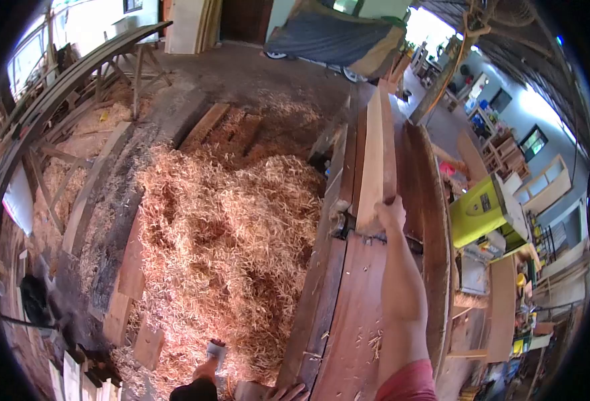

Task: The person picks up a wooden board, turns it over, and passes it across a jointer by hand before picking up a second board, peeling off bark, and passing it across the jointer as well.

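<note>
Shavings heap (221,247) left, bench top (358,314) bare

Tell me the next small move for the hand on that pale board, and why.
Probably keep pushing the pale board straight ahead along the bench. The right hand presses on its near end, the board lies lengthwise down the bench, and heaped shavings beside it suggest planing. The left hand rests at the bench's near edge.

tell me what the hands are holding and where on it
The right hand grips the near end of the pale plank; the left hand rests on the bench, holding nothing.
</note>
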`<state>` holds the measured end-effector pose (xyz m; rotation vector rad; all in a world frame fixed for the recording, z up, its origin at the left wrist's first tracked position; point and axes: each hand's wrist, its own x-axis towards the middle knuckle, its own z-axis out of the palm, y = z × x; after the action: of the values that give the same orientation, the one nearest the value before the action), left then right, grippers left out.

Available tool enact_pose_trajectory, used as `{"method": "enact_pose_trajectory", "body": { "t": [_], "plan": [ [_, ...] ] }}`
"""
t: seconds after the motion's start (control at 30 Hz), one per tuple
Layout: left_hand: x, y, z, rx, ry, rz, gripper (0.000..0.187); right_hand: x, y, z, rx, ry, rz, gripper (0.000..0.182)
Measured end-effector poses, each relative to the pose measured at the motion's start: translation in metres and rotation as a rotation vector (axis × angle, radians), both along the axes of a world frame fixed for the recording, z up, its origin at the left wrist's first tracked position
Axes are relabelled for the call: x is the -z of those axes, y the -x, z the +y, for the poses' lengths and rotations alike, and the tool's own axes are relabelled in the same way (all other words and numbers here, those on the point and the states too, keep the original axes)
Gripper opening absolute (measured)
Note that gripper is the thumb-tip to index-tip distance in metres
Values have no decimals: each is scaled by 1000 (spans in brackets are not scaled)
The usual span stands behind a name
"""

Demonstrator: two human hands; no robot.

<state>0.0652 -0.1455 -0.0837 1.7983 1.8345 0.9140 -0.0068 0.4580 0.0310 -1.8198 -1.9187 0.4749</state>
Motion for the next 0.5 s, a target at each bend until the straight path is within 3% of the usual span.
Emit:
{"method": "enact_pose_trajectory", "body": {
  "t": [0.07,0.17,0.2,0.3,0.37,0.43,0.5],
  "plan": [
    [-5,0,-4,-14,13,-89,52,1,-20,-36,5,-11,28,52],
    [-15,2,-4,-84,-180,176,51,4,-60,-118,-1,-10,50,49],
    [-14,-1,-8,-72,-72,-28,50,6,-78,-150,-7,-26,36,49],
    [11,-4,-9,-34,-100,142,51,11,-132,-262,21,3,-1,49],
    [21,-8,-10,0,-37,94,49,15,-171,-346,30,-78,21,56],
    [23,-9,-13,19,-22,81,50,14,-209,-425,28,49,41,70],
    [-9,-6,-13,35,141,251,53,4,-233,-509,-42,-171,12,77]
  ]
}}
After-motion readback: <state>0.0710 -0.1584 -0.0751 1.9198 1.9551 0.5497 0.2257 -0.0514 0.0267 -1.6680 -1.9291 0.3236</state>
